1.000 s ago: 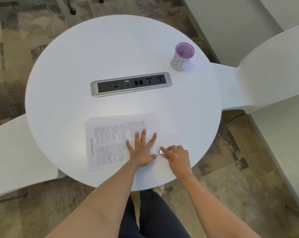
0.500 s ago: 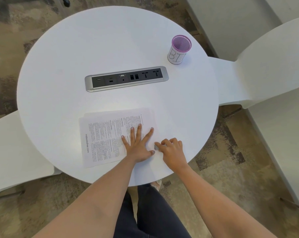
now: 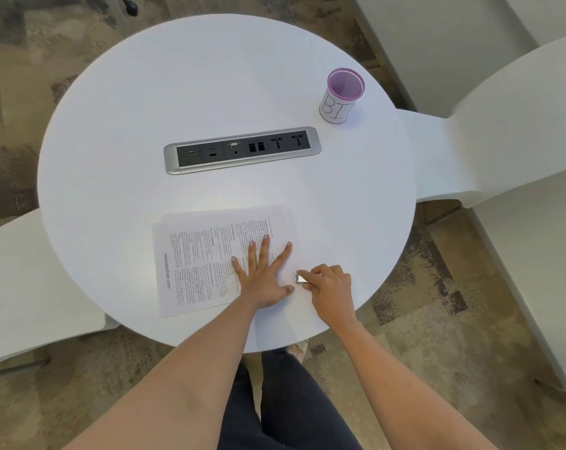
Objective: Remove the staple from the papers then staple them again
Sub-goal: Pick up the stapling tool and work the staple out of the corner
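**Staple remover at the corner of a pinned stack**

The papers (image 3: 210,261) lie in the lower middle of the frame, on the near part of the round white tabletop (image 3: 129,125), printed side up with the text running sideways. The left hand (image 3: 262,277) rests flat on the right half of the stack, fingers spread and open, pressing it down. Just to its right, the right hand (image 3: 330,287) is curled around a small silvery tool (image 3: 302,279), most likely a staple remover, pinched between thumb and fingertips with its tip pointing toward the lower right corner of the sheets, beside the left thumb. The staple itself is too small to make out.

The sheets are thin, light and limp; on this smooth tabletop they would slide or lift easily, so a flat palm close to the stapled corner is the sensible hold. Paper tears readily around staple holes, so the prying likely wants to be slow and shallow. The tool is small, hard and probably slick, best held by its sides.

A purple mesh cup (image 3: 341,94) stands in the upper right, and a socket strip (image 3: 242,149) is set into the centre. No stapler is visible.
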Tool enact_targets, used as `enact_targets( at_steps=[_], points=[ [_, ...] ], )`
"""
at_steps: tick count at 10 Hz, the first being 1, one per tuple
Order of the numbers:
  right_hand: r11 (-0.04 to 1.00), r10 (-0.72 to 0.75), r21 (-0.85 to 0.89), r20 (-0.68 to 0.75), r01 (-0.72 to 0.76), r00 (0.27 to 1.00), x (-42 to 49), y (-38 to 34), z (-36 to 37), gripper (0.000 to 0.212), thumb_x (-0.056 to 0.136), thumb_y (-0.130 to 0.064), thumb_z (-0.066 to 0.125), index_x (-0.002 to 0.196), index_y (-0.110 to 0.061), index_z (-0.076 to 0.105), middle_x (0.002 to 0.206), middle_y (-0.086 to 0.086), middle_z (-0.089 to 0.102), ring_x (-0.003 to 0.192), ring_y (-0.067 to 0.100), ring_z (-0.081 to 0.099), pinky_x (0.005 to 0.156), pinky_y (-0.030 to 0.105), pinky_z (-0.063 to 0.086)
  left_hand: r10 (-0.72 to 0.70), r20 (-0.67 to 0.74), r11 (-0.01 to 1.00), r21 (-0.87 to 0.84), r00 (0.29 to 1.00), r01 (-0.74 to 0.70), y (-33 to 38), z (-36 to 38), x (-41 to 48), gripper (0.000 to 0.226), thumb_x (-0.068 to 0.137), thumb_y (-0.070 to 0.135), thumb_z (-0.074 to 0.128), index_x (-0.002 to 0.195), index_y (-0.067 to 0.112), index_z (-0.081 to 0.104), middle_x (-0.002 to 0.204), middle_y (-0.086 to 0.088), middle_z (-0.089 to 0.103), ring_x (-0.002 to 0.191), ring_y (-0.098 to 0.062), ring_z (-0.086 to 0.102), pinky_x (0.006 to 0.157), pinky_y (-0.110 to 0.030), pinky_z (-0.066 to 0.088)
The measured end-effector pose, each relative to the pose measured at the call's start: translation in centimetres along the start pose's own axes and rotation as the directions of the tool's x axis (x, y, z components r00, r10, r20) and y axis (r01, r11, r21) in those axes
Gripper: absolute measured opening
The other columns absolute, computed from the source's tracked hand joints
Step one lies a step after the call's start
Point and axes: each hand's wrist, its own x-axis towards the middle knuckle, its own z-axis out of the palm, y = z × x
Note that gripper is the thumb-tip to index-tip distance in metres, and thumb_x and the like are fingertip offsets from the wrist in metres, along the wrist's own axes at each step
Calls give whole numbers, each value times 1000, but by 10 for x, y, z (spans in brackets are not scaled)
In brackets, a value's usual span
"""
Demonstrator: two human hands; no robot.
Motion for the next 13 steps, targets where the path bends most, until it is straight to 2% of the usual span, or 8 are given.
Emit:
enact_targets(
  at_steps=[1, 3, 6, 8, 9, 10, 12, 13],
  points=[
    [999, -50, -18, -20, 49, 999, 0, 1, -1, 31, 85, -6, 67, 105, -29, 73, 91, -1, 66, 87, 29, 53, 69, 36, 30, 4, -2, 1000, -1, 1000, -4, 0, 0, 0, 94, 86, 59, 55, 142, 56, -20, 153, 5, -42, 140, -27, -39, 105, -66, -21],
    [990, -125, -62, -14, 124, 992, 4, 2, 1, 31, 83, -3, 70, 102, -26, 74, 95, -3, 67, 88, 32, 53, 71, 36, 27, -3, -8, 1000, 10, 1000, 3, 1, 1, 1, 94, 86, 60, 53, 142, 56, -22, 153, 4, -42, 140, -28, -39, 105, -66, -20],
    [966, -235, -129, -61, 226, 970, 8, 2, 2, 36, 73, 6, 73, 95, -23, 75, 90, -2, 66, 82, 33, 55, 65, 41, 39, -16, -7, 1000, 22, 1000, 16, 2, 1, 1, 94, 86, 61, 52, 142, 55, -23, 153, 3, -41, 140, -29, -38, 105, -67, -19],
    [977, -198, -77, -11, 197, 980, 7, -9, 3, 33, 76, 2, 71, 94, -25, 74, 88, -1, 67, 77, 31, 54, 63, 40, 38, -14, 3, 1000, 20, 1000, 14, 2, 1, 2, 92, 86, 66, 49, 141, 56, -24, 152, 3, -43, 140, -29, -39, 105, -67, -19],
    [998, -22, 60, -14, 23, 1000, 10, -14, 4, 27, 85, -7, 65, 103, -26, 73, 91, 0, 67, 82, 30, 52, 68, 39, 37, -16, 9, 1000, 14, 1000, 16, 2, 1, 2, 94, 86, 63, 51, 139, 58, -26, 152, 4, -44, 139, -28, -40, 105, -67, -20],
    [970, 184, 169, -49, -173, 982, 13, -7, 1, 25, 91, -14, 61, 111, -26, 70, 96, 2, 66, 87, 29, 51, 71, 38, 37, -20, 10, 1000, 6, 1000, 19, 0, 2, 2, 97, 85, 60, 55, 137, 60, -27, 152, 6, -44, 139, -27, -40, 104, -66, -22],
    [998, -58, 33, 78, 56, 995, 4, 10, -3, 28, 93, -12, 57, 116, -23, 68, 102, -3, 67, 96, 27, 50, 73, 35, 24, -23, 4, 1000, 22, 1000, 23, 1, 2, 3, 99, 85, 61, 55, 135, 59, -30, 152, 5, -44, 139, -28, -40, 104, -66, -21],
    [995, -72, 68, 29, 70, 997, 1, 9, -1, 26, 88, -4, 61, 105, -20, 72, 95, -3, 70, 93, 26, 53, 73, 33, 23, -18, 7, 1000, 16, 1000, 18, 0, 2, 2, 98, 85, 61, 54, 136, 59, -30, 151, 5, -44, 139, -28, -39, 104, -66, -22]
  ],
)
